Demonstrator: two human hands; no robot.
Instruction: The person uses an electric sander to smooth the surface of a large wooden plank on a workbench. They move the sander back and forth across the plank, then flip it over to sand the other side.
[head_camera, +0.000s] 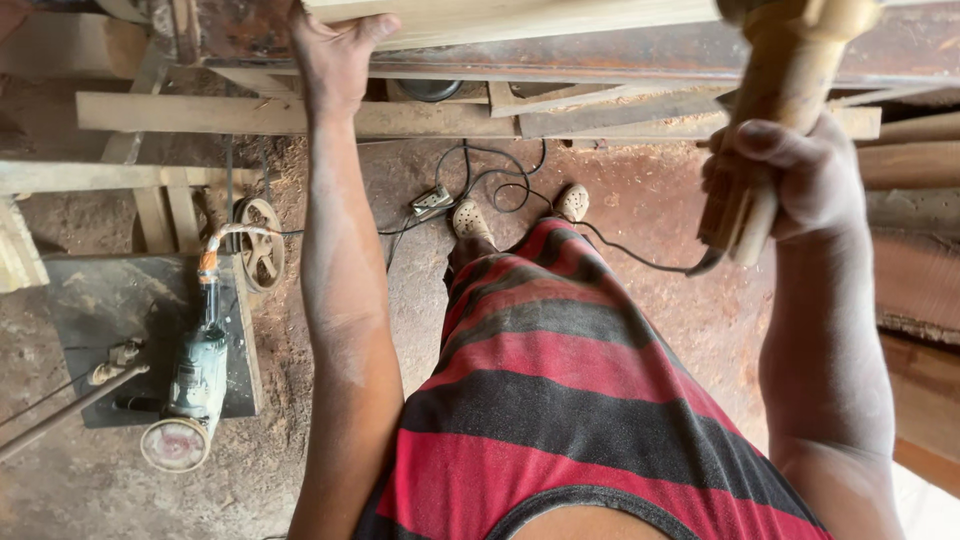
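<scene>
The top edge cuts off the pale plank (520, 18) and the turned wooden piece (790, 70).

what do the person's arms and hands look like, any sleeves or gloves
Both arms are bare, with no sleeves, gloves, watch or rings in view. The left hand and right hand are dusted with fine pale sawdust, as are the forearms. The top is sleeveless, striped red and dark grey.
</scene>
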